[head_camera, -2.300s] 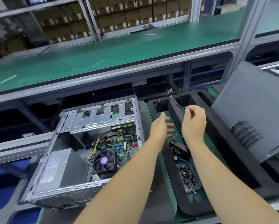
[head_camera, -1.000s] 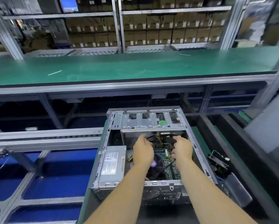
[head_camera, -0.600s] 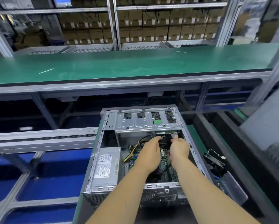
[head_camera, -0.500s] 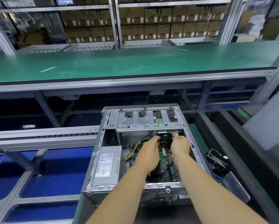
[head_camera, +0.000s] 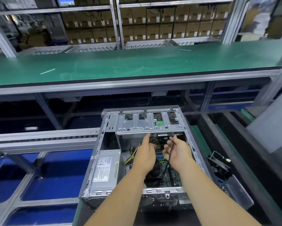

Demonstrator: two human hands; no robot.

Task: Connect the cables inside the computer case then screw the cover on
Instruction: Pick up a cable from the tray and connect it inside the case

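Observation:
An open grey computer case [head_camera: 102,162] lies flat in front of me, with its silver power supply [head_camera: 105,170] at the left and the motherboard [head_camera: 171,176] at the right. Both hands reach inside, just below the metal drive bay [head_camera: 146,124]. My left hand [head_camera: 146,154] has its fingers at a bundle of yellow and black wires [head_camera: 154,141]. My right hand [head_camera: 177,152] holds a thin black cable [head_camera: 169,156] that runs down across its palm to the board. The grey case cover [head_camera: 272,136] leans at the far right.
A black foam tray [head_camera: 207,126] lies right of the case, holding a loose black fan [head_camera: 218,165] and a small bin. A green workbench [head_camera: 137,66] spans the back, with shelves of cardboard boxes behind it. A roller conveyor rail [head_camera: 44,139] runs at the left over blue flooring.
Both hands moved from the foam tray into the case, the right bringing the black cable. In the last half second the hands drew slightly apart and back from the drive bay.

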